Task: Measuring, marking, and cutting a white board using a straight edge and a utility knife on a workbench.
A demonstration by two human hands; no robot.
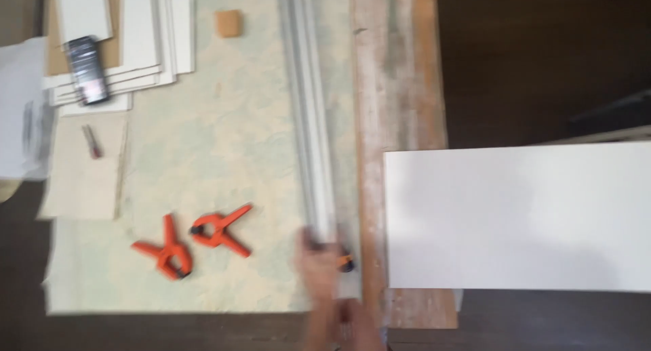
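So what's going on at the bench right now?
One hand rests on the near end of a long metal straightedge lying along a pale mottled mat; the picture is too blurred to tell which hand, or how it grips. A small orange clamp sits beside it. Two more orange spring clamps lie loose on the mat. A white board overhangs the wooden plank.

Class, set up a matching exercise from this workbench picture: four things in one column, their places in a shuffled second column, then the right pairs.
1 spring clamps
2 white board
3 metal straightedge
4 small tan block

A far edge of the mat
B loose, left of the hand
C under the hand, running away from it
D right, overhanging the bench

Pairs: 1-B, 2-D, 3-C, 4-A
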